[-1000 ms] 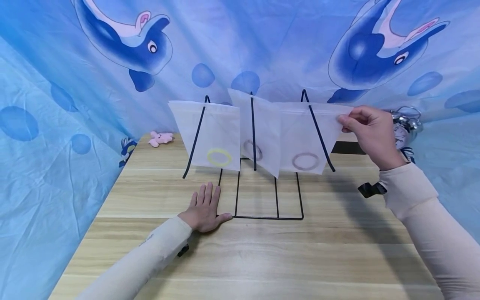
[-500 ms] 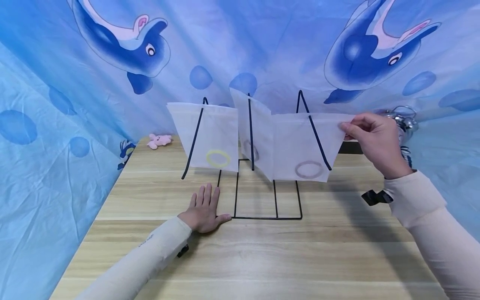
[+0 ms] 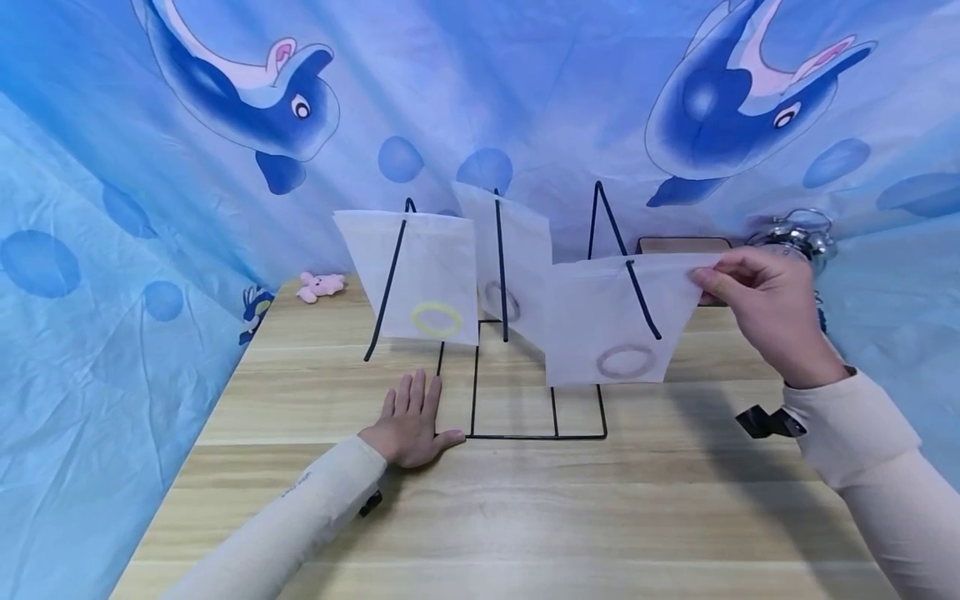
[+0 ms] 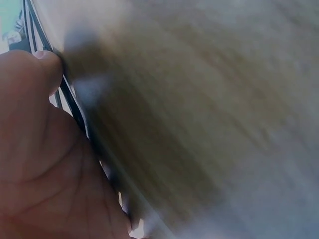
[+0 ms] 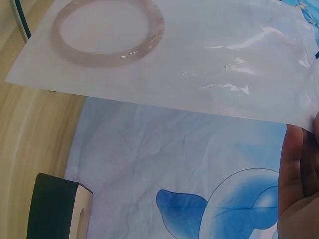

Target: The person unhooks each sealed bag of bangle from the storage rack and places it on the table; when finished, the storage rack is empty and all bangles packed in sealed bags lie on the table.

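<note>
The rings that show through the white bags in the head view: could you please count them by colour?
Yellow ring: 1
Greyish-purple rings: 2 (one in the middle bag, one in the right bag, which the right hand pinches)
Total: 3

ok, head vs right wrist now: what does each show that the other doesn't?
Only head: left hand flat by the rack base, yellow-ring bag, middle bag, pink toy, clock.

Only right wrist: bright glints on the held bag, and the hollow in the box's pale end.

Both: right hand gripping the held bag, its brownish ring, part of the rack, table, curtain.
</note>
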Tool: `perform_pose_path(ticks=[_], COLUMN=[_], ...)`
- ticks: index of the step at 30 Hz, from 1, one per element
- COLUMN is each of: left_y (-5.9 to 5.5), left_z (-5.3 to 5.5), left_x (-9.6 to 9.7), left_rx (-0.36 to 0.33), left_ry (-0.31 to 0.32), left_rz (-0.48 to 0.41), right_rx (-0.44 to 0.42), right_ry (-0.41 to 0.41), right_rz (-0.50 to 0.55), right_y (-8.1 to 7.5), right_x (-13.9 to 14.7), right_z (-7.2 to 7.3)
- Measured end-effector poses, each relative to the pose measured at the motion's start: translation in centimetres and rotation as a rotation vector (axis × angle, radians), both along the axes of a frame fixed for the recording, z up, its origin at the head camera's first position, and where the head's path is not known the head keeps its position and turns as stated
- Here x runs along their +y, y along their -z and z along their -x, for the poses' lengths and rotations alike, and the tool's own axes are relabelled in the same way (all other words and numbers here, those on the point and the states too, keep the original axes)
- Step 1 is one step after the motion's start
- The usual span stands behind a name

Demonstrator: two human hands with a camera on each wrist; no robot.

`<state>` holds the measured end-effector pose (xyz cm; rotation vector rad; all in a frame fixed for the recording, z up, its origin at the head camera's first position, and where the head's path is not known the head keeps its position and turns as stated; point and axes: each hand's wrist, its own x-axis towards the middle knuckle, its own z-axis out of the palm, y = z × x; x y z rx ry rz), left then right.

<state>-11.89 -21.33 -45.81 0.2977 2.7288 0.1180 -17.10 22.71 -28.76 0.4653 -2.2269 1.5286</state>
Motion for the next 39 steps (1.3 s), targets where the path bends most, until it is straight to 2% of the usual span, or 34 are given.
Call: perform_pose_path(ticks=[4, 8, 18, 30, 37, 39], left_y=[0.0, 0.0, -0.1, 0.0, -0.1, -0.2], left_z=[0.0, 0.1, 0.4, 0.2, 0.2, 0.2], left_x=[0.1, 0.0, 0.1, 0.0, 0.1, 0.1], left_rx=[-0.013, -0.007, -0.028, -0.017, -0.026, -0.025], left_ry=[-0.003, 0.002, 0.006, 0.005, 0.0, -0.001], left_rz=[0.015, 0.014, 0.009, 0.005, 0.009, 0.007], right_rx=[0.001, 0.02, 0.049, 0.104, 0.091, 0.099], right_ry=[-0.007, -0.051, -0.067, -0.222, -0.223, -0.259], right_rz=[0.025, 0.073, 0.059, 0.2, 0.218, 0.272], right_y=[0.3, 0.3, -0.2, 0.0, -0.4, -0.2], right_x=[0.3, 0.6, 1.0, 1.4, 2.0, 2.5], right_z=[-1.1, -1.9, -3.4, -5.1, -6.3, -6.6])
